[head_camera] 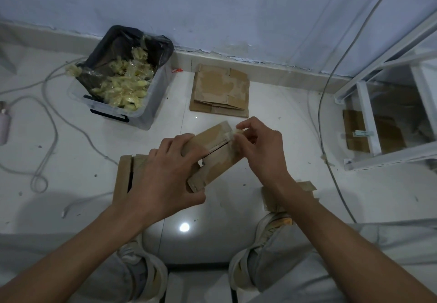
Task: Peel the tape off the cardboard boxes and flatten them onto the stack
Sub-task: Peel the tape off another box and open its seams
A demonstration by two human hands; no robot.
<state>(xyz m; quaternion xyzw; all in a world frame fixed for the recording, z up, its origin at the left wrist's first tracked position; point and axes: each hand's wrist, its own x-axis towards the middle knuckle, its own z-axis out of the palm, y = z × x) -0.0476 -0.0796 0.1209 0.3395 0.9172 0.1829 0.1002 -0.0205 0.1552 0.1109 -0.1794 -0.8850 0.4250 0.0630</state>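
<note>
Cardboard box (214, 153), gripped over the floor by the left hand (163, 175), is mid-peel, the right hand (260, 146) pinching its tape (233, 135); several lie flattened on the stack (221, 90), and seemingly two boxes await.

- Overall dim, cool bluish cast; white floor (272, 137) reads grey.
- Single bright glare spot (184, 227) on the glossy floor between the shoes: a light reflected from above.
- Soft, broad shadow on the floor left of the glare spot.
- Wide-angle distortion: wall base bows, forearms stretch toward the lower corners.
- Mild softness throughout; edges smeared.
</note>
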